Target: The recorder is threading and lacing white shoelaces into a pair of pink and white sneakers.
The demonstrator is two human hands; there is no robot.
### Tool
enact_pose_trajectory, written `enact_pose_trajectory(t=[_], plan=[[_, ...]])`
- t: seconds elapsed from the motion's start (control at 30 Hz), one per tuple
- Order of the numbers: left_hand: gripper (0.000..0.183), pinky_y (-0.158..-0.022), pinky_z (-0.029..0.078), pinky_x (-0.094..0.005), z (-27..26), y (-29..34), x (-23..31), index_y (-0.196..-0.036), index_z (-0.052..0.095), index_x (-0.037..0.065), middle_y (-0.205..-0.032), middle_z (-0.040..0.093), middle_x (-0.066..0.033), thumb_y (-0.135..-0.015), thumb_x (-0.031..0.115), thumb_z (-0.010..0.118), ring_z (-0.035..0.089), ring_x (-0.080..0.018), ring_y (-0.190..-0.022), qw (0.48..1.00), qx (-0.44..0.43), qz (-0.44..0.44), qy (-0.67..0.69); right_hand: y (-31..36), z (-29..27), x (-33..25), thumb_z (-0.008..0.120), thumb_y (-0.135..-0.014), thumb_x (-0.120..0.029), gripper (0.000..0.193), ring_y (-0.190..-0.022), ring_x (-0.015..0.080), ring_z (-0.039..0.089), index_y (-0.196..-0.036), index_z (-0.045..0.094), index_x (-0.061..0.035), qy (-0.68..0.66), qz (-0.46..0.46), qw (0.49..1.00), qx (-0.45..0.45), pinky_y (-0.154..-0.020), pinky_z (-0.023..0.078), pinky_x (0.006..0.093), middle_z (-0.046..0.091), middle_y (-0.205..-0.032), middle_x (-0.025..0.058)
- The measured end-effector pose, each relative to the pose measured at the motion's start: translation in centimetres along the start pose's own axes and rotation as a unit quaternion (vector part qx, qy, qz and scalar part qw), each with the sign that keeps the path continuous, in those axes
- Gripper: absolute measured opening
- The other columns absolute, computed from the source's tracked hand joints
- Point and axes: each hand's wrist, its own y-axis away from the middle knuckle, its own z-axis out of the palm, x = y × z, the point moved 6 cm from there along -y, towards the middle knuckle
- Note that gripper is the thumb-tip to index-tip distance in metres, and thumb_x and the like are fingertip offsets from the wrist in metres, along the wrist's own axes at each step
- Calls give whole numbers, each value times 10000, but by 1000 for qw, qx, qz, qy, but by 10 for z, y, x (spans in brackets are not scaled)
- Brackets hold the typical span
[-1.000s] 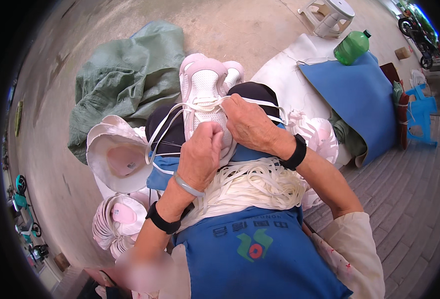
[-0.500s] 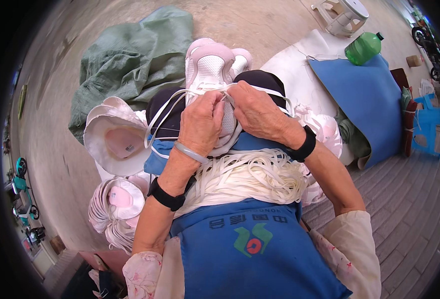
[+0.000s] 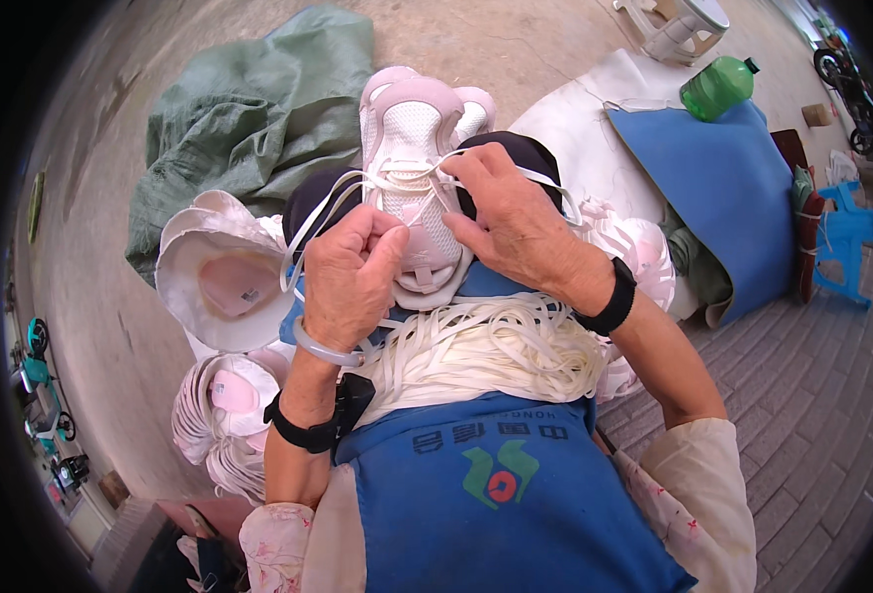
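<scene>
A white mesh shoe upper with pink trim (image 3: 419, 128) lies over my lap, its toe pointing away. White shoelace (image 3: 397, 180) crosses its throat, and loose loops spread to both sides. My left hand (image 3: 352, 272) is closed in a pinch over the near left of the upper, a thin lace end seeming to sit at its fingertips. At the right eyelet edge, my right hand (image 3: 525, 227) grips the upper, index finger by the lace and thumb lower down; its other fingers are partly hidden. A heap of cream laces (image 3: 486, 346) rests on my blue apron (image 3: 516, 494).
More white and pink uppers are stacked at the left (image 3: 224, 277) and right (image 3: 634, 257). Beyond them lie a green woven sheet (image 3: 249, 128) and a blue sheet (image 3: 713, 198) with a green bottle (image 3: 718, 89). A white stool (image 3: 674, 25) and blue stool (image 3: 845, 237) stand farther right.
My left hand has drawn back toward me and left, away from the lacing. My right thumb has spread from the index finger, exposing more of the upper and its crossed laces.
</scene>
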Motion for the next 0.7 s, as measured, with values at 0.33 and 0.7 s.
enact_pose_trajectory(t=[0.33, 0.7], plan=[[147, -378, 377, -189, -11, 21, 0, -920, 622, 8, -632, 549, 6, -951, 150, 604, 474, -33, -443, 998, 12, 44, -51, -4, 19, -23, 602, -841, -60, 207, -799, 294, 631, -1047, 603, -37, -23, -138, 989, -54, -652, 529, 370, 564, -951, 113], [90, -451, 429, -205, -14, 17, -17, -945, 629, -13, -665, 606, -13, -902, 66, 633, 520, -45, -500, 991, 112, 68, -19, -7, 26, -16, 624, -855, -47, 197, -798, 311, 618, -1052, 620, -33, 2, -101, 995, -22, -683, 513, 374, 555, -918, 137]])
